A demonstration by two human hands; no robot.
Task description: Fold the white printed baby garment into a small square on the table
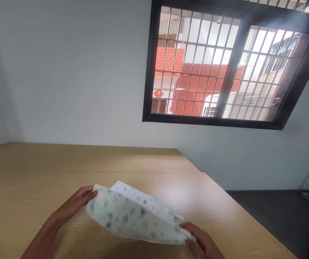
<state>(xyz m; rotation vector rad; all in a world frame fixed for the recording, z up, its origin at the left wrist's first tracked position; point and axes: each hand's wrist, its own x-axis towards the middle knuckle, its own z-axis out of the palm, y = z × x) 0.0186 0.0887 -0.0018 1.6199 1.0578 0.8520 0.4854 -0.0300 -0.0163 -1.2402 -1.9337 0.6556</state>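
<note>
A white cloth (133,214) printed with small grey and pink figures is held just above the wooden table (62,180), folded over so one layer lies on another. My left hand (77,203) pinches its left edge, fingers closed on the fabric. At the lower right, my right hand (201,241) grips the cloth's right corner, fingers curled around it. The cloth sags a little between the two hands.
The table's right edge runs diagonally from the centre to the lower right, with dark floor (278,216) beyond it. A white wall stands behind, with a black-framed barred window (224,68) at upper right.
</note>
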